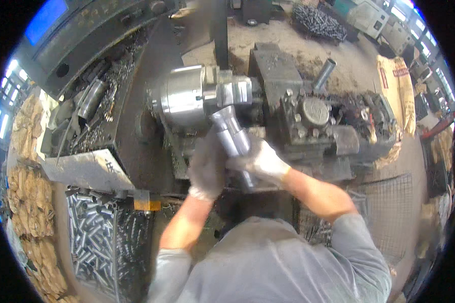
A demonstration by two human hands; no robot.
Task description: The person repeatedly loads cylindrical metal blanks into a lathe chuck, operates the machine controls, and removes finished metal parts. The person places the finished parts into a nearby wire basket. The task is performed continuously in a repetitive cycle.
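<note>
In front of the lathe's shiny chuck [184, 93], two metal tubes [229, 134] lie side by side, slanting down toward me. My right hand [260, 160], in a whitish work glove, is wrapped around them from the right. On their left side is my left hand [207, 164], in a greyer, soiled glove. Motion smears its fingers, so its grip does not show. The upper ends of the tubes come close to the chuck's jaws [232, 93]; whether they touch I cannot tell.
To the right stands the tool post [316, 112] on its carriage, with an upright tube [324, 74] behind it. A bin of metal tubes [93, 237] sits at lower left. A wire mesh basket [389, 212] is at lower right. Metal chips litter the tray [98, 164].
</note>
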